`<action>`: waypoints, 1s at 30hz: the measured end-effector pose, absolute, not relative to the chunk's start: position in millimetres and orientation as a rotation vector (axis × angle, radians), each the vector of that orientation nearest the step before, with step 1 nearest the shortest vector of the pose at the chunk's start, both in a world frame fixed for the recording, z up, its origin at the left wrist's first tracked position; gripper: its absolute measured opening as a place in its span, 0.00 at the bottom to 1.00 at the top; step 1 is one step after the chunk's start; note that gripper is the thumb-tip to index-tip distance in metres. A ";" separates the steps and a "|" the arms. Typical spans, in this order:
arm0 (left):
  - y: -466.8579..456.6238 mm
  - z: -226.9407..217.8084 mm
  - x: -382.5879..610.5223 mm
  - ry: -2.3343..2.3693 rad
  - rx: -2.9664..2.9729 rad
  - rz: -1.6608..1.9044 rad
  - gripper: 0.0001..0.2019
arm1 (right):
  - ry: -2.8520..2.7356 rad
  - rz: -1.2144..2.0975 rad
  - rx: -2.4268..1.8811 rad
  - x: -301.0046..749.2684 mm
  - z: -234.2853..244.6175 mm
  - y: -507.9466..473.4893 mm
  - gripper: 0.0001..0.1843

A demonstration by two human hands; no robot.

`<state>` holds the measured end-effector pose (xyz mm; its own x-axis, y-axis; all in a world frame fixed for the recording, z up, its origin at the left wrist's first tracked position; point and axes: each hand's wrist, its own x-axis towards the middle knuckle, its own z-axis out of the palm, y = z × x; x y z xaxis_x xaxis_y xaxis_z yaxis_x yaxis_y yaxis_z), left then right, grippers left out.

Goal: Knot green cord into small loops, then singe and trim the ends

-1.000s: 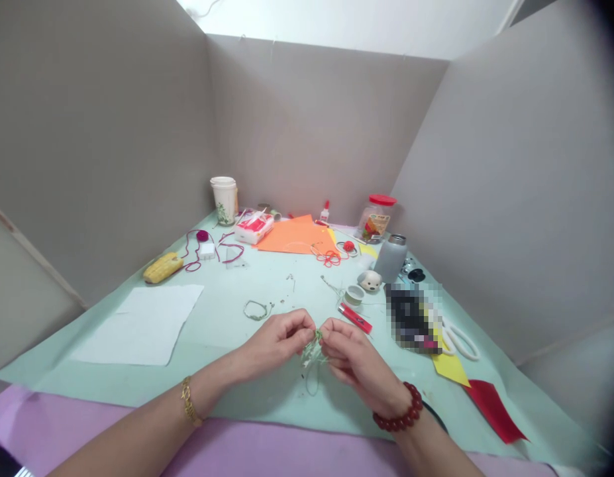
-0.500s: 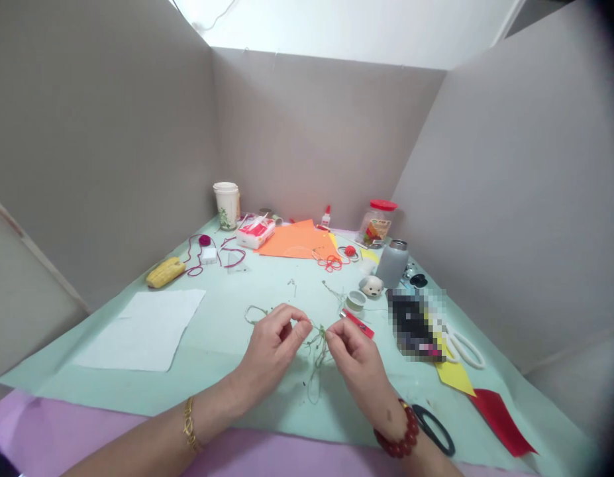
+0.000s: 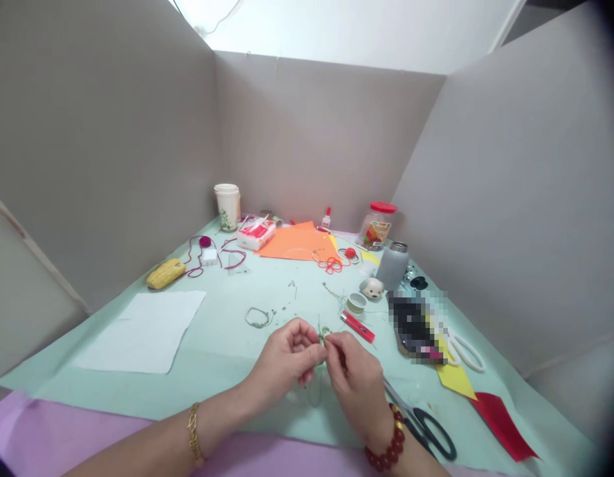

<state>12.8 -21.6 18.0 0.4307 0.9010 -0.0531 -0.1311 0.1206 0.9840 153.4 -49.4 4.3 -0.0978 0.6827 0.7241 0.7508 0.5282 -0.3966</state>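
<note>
Evidently, the right hand (image 3: 356, 374) pinches a bundle of thin green cord (image 3: 324, 333) between thumb and fingertips, just below the frame's centre. The left hand (image 3: 293, 358) is curled up against it, thumb touching near the bundle; whether it grips a strand cannot be told, since the fingers hide it. Loose strands jut upward and a faint loop hangs beneath, so one could snag on a finger or tangle if pulled unevenly, and a slack pinch might let the cord slip.

Farther out, at lower right, the scissors (image 3: 428, 430) lie partly behind the right forearm; an elbow drifting that way could knock them or catch the blades. Right of centre, the red lighter (image 3: 357, 326) lies near a spool (image 3: 356, 303), where stray thread might catch. Left of centre, a corded bracelet (image 3: 257, 318) and tiny bits (image 3: 284, 308) on the counter (image 3: 222, 358) could be swept aside by a sleeveless forearm reaching forward.
</note>
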 end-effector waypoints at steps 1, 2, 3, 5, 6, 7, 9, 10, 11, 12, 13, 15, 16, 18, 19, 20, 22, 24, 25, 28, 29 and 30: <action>-20.6 17.7 12.2 0.801 1.212 0.887 0.12 | -1.830 -0.116 -1.176 153.5 4.9 -49.3 0.08; -19.5 17.1 11.5 0.791 1.227 0.888 0.11 | -1.840 -0.137 -1.165 153.5 5.7 -49.3 0.08; -18.4 16.4 10.7 0.789 1.252 0.893 0.11 | -1.850 -0.156 -1.155 153.6 6.5 -49.3 0.08; -16.8 15.7 9.4 0.801 1.304 0.903 0.11 | -1.866 -0.190 -1.142 153.7 7.7 -49.5 0.08; -16.6 15.8 9.1 0.809 1.323 0.910 0.10 | -1.868 -0.206 -1.143 153.8 8.1 -49.5 0.08; -16.6 16.3 9.0 0.815 1.338 0.918 0.10 | -1.866 -0.218 -1.150 153.7 8.3 -49.5 0.09; -17.3 17.8 9.5 0.830 1.356 0.928 0.09 | -1.862 -0.232 -1.164 153.7 8.2 -49.3 0.09; -17.8 18.5 9.9 0.842 1.361 0.930 0.08 | -1.861 -0.234 -1.170 153.6 8.0 -49.1 0.09; -18.1 18.9 10.3 0.857 1.366 0.932 0.07 | -1.863 -0.232 -1.171 153.7 7.7 -49.0 0.09; -18.4 19.1 10.5 0.874 1.370 0.933 0.07 | -1.870 -0.229 -1.170 153.8 7.3 -48.9 0.09; -18.5 19.0 10.6 0.887 1.371 0.934 0.07 | -1.877 -0.227 -1.166 153.9 6.9 -48.8 0.09; -18.2 18.2 10.2 0.898 1.372 0.931 0.08 | -1.893 -0.231 -1.156 154.3 6.0 -48.9 0.08; -18.0 17.9 9.7 0.898 1.374 0.928 0.09 | -1.899 -0.238 -1.150 154.4 5.5 -48.9 0.08; -17.5 17.7 8.6 0.894 1.381 0.918 0.11 | -1.904 -0.251 -1.142 154.4 5.0 -48.9 0.08; -17.4 18.1 8.1 0.893 1.387 0.913 0.12 | -1.903 -0.249 -1.140 154.2 4.8 -48.8 0.08; -17.4 18.7 7.7 0.896 1.396 0.913 0.13 | -1.898 -0.237 -1.142 154.0 4.9 -48.7 0.08; -17.6 20.1 7.1 0.902 1.412 0.921 0.14 | -1.878 -0.182 -1.153 153.7 5.3 -48.5 0.08; -17.8 21.0 7.0 0.902 1.419 0.930 0.14 | -1.848 -0.106 -1.173 153.5 5.8 -48.3 0.07; -17.8 20.9 7.1 0.900 1.417 0.937 0.14 | -1.834 -0.069 -1.182 153.5 5.9 -48.2 0.07; -17.1 18.5 7.8 0.888 1.406 0.949 0.14 | -1.810 0.009 -1.201 153.3 5.9 -47.8 0.07; -16.7 17.5 8.0 0.882 1.407 0.951 0.13 | -1.804 0.026 -1.212 153.2 5.7 -47.7 0.07; -16.3 16.7 8.3 0.878 1.410 0.951 0.13 | -1.797 0.040 -1.229 152.9 5.6 -47.7 0.08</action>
<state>8.3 -16.3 16.7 0.3889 0.9195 0.0577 -0.0163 -0.0558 0.9983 152.9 -47.7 5.6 -0.0699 0.7465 0.6617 0.7160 0.4994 -0.4878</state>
